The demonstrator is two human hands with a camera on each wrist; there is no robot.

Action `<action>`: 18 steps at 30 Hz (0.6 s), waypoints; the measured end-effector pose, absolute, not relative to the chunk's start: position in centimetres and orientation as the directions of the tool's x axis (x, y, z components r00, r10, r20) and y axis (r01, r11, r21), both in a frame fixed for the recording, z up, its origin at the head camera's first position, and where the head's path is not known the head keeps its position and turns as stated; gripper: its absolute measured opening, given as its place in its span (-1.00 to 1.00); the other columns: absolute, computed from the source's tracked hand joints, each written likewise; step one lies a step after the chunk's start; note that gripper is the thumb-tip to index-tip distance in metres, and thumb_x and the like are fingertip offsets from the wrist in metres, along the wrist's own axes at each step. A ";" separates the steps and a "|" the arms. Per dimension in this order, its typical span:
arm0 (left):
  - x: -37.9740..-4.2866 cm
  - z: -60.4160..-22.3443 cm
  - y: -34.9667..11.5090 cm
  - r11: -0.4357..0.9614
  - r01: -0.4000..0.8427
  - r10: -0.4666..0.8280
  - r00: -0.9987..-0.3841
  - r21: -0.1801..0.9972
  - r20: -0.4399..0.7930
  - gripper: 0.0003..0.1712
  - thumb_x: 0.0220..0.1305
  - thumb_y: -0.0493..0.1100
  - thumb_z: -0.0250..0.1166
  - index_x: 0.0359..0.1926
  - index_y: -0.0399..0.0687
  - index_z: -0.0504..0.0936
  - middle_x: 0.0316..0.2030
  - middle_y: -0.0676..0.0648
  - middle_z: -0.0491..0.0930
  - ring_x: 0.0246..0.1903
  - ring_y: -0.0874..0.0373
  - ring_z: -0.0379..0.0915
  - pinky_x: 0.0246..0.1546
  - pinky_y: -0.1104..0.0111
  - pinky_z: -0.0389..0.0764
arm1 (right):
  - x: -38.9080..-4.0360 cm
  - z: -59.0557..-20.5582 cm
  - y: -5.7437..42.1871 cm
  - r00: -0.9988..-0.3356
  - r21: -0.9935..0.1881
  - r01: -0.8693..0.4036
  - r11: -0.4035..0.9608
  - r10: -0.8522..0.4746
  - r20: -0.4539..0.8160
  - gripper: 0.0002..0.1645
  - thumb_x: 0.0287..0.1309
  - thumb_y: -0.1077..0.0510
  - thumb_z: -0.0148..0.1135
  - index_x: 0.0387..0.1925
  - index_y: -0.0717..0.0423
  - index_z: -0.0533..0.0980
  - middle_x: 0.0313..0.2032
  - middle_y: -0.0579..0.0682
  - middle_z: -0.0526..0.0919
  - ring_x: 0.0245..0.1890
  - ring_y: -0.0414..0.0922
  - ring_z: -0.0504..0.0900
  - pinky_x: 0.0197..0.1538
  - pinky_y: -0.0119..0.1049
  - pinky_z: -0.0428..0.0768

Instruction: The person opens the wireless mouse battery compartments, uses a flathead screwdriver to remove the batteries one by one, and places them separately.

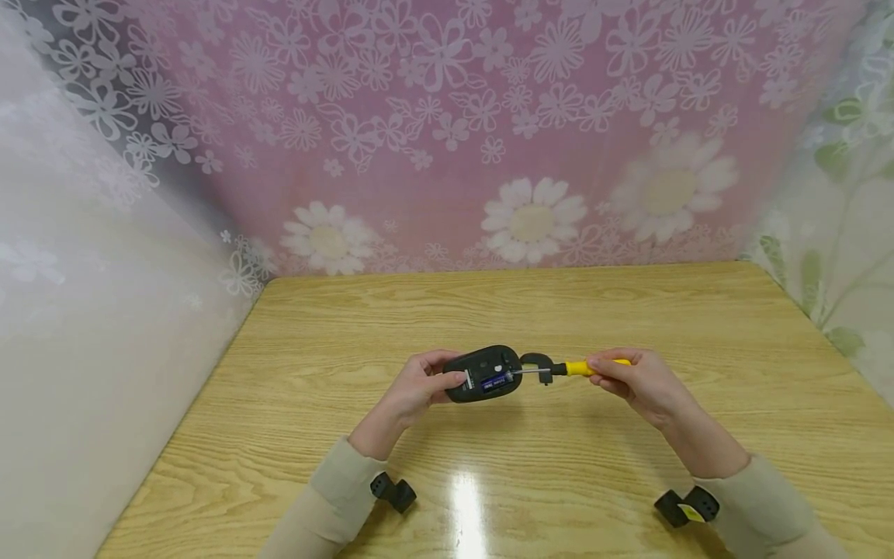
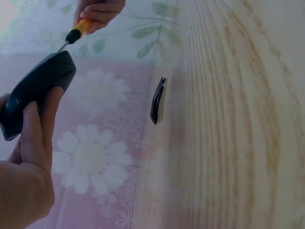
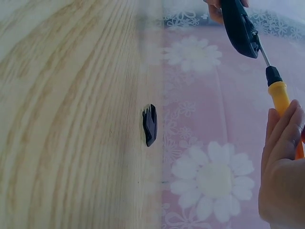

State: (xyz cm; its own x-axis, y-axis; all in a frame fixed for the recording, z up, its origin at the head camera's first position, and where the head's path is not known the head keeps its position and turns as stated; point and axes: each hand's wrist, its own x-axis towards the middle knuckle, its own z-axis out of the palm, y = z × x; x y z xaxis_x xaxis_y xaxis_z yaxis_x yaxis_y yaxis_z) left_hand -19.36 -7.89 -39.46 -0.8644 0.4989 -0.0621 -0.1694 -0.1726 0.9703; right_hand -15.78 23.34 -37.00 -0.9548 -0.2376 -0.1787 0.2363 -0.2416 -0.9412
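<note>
My left hand [image 1: 415,388] grips a black computer mouse [image 1: 482,361], its underside turned up, thumb on the near end. A dark blue battery [image 1: 497,381] sits in the mouse's uncovered slot. Between the fingers and thumb of my right hand [image 1: 642,380] is a yellow screwdriver [image 1: 578,368] with a black collar. Its thin metal shaft points left, the tip right at the battery's end. Behind the shaft, the black battery cover [image 1: 536,360] lies on the table, seen apart from the mouse in the left wrist view. Both hands hold their things above the tabletop.
The wood-grain table [image 1: 335,326] meets a pink flowered backdrop [image 1: 419,155] at its far edge. Pale flowered sheets hang at left and right. Black camera mounts [image 1: 394,493] are worn at both wrists, over beige sleeves [image 1: 342,489].
</note>
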 end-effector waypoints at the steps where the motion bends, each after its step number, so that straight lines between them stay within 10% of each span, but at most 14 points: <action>1: -19.3 -39.4 -7.9 -0.174 -0.169 0.499 -0.864 0.970 -0.062 -0.59 0.10 -0.39 0.17 0.01 -0.43 0.41 -0.24 -0.12 0.45 -0.27 0.10 0.45 -0.34 0.33 0.59 | -15.8 -37.0 23.3 -0.954 -0.941 0.241 -0.238 -0.235 -0.185 -0.89 0.09 0.28 0.15 -0.40 0.14 0.60 -0.43 0.05 0.57 -0.48 -0.25 0.60 -0.35 -0.53 0.55; 18: -19.4 -39.5 -7.5 -0.208 -0.262 0.472 -0.871 0.942 -0.138 -0.62 0.15 -0.39 0.13 0.02 -0.45 0.37 -0.26 -0.14 0.49 -0.36 0.12 0.54 -0.38 0.39 0.58 | -15.6 -36.7 23.0 -0.964 -0.940 0.227 -0.256 -0.196 -0.180 -0.88 0.09 0.26 0.16 -0.47 0.12 0.60 -0.47 0.04 0.57 -0.51 -0.26 0.60 -0.38 -0.55 0.54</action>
